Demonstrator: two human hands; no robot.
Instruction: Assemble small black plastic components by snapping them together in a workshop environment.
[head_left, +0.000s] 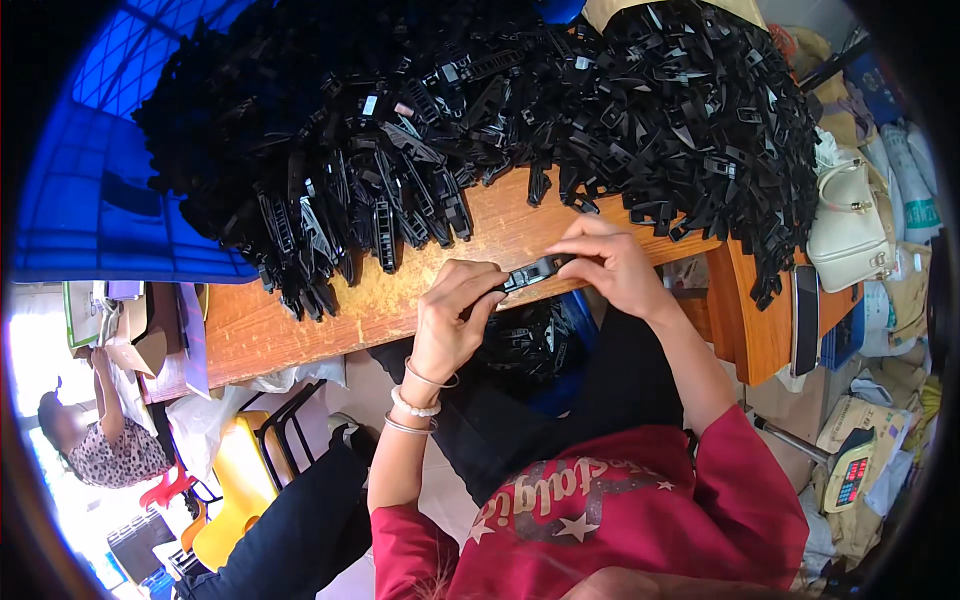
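Observation:
Between my two hands is a small black plastic part (532, 273), long and narrow, held just over the front edge of the wooden table (330, 325). My left hand (458, 305) pinches its left end between thumb and fingers. At the right end, my right hand (612, 262) closes thumb and fingertips on it. My fingers cover both ends of the part. Beyond my hands a large heap of similar black plastic parts (400, 150) spreads over the table, some hanging past its right side.
A blue crate (120, 220) leans at the left of the heap. Below the table edge, a blue bin (580, 320) holds more black parts. A phone (804, 320) and a white handbag (852, 220) lie at the right. Another person (115, 445) and a yellow chair (240, 480) are at the left.

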